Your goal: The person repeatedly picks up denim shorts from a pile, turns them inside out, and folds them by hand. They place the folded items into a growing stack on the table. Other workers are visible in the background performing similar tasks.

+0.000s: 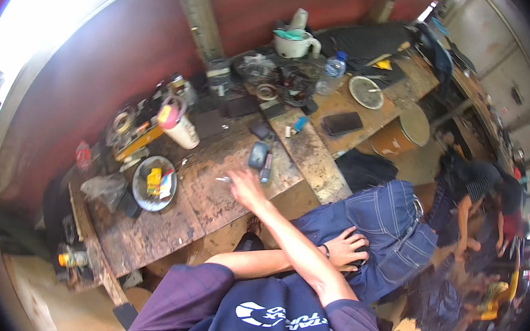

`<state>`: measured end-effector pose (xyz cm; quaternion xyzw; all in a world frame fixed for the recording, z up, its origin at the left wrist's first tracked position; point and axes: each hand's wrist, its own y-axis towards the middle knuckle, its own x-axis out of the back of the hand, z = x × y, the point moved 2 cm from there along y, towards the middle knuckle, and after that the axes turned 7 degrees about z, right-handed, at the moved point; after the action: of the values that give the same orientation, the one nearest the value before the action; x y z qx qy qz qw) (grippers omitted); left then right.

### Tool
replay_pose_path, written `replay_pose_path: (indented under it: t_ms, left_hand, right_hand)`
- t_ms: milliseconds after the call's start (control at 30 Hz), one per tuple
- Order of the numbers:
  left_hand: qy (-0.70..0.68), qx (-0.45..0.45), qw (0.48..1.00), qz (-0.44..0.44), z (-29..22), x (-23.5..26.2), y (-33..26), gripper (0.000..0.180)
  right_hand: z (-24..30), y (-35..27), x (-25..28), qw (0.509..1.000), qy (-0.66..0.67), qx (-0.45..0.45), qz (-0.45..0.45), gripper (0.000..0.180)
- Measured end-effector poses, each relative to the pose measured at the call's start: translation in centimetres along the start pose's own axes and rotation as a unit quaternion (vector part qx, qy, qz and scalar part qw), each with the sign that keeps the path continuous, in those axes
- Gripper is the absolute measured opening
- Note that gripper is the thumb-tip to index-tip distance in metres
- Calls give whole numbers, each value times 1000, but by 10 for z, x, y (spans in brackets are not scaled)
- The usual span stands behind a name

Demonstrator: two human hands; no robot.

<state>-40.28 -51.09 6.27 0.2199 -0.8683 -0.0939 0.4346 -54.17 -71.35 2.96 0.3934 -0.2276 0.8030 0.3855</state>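
My forearms cross in front of me. My left hand (347, 249), with a dark band at its wrist, lies on dark blue denim with pale stitching (382, 215). Its fingers are spread, and a small dark patch shows beside the palm. Over the worn wooden table (217, 208), my right hand (247, 189) is slightly blurred. Its fingertips are drawn together at a small pale thing (222, 179), too small to name. Just beyond that hand lie a dark, rounded box-like thing (258, 155) and a slim dark tube (266, 167).
Left on the table are a bowl with yellow packets (152, 201) and a pink-lidded tumbler (179, 126). Farther back stand a white pot (292, 44), a plastic bottle (332, 72) and a round dish (366, 92). Another person (473, 199) bends down at right.
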Motion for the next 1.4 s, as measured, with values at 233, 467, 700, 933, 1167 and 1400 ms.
replay_pose_path:
  t_ms: [233, 467, 700, 933, 1167, 1400]
  left_hand:
    - [-52, 2, 997, 60, 15, 31, -18, 72]
    - [75, 51, 989, -120, 1, 69, 59, 68]
    - [137, 141, 977, -85, 10, 38, 99, 96]
    - [182, 189, 948, -182, -24, 15, 66, 82]
    - [-407, 360, 838, -52, -74, 74, 7, 27]
    - [-644, 85, 656, 385, -166, 75, 61, 76]
  right_hand:
    - [-5, -113, 94, 955, 19, -61, -291, 63]
    - [-41, -419, 206, 657, -235, -468, -543, 67]
    - [-76, -506, 204, 634, 117, -538, -543, 98]
    - [-27, -498, 205, 798, 176, -395, -420, 82]
    - [52, -538, 202, 836, 311, -175, -416, 43]
    - [136, -687, 171, 542, 295, -276, -737, 99]
